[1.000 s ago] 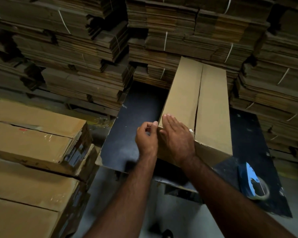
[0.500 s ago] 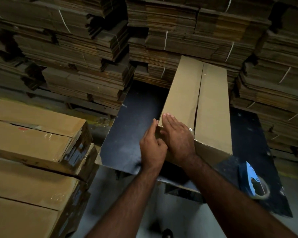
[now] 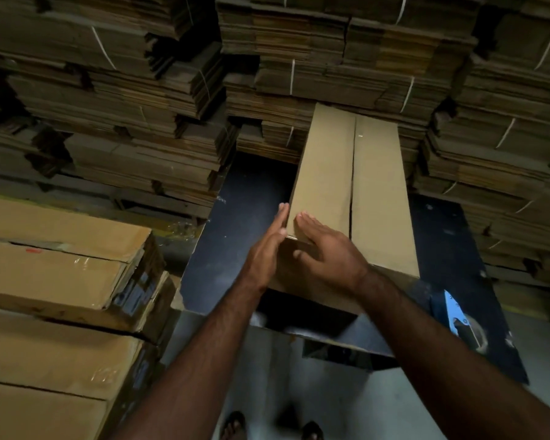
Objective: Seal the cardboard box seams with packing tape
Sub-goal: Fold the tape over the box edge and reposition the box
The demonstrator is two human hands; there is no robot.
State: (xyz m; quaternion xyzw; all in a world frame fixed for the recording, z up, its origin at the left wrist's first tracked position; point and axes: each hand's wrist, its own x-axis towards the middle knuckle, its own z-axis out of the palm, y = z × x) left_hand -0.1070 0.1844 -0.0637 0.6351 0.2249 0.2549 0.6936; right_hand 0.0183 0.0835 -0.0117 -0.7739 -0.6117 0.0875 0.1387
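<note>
Since half a second ago, left hand (image 3: 267,249) slid up, flat against cardboard box (image 3: 356,192) corner at frame centre; right hand (image 3: 327,249) lay open on top, gripping nothing.

No text, label, brand or number can be read anywhere. The stacked boxes (image 3: 61,274) at near left carry dark printing on their end faces, but it is too blurred and dim to make out, and one has a small red mark on its top that forms no legible character. The cardboard box (image 3: 353,185) on the dark surface (image 3: 245,217) shows plain, unprinted flaps.
</note>
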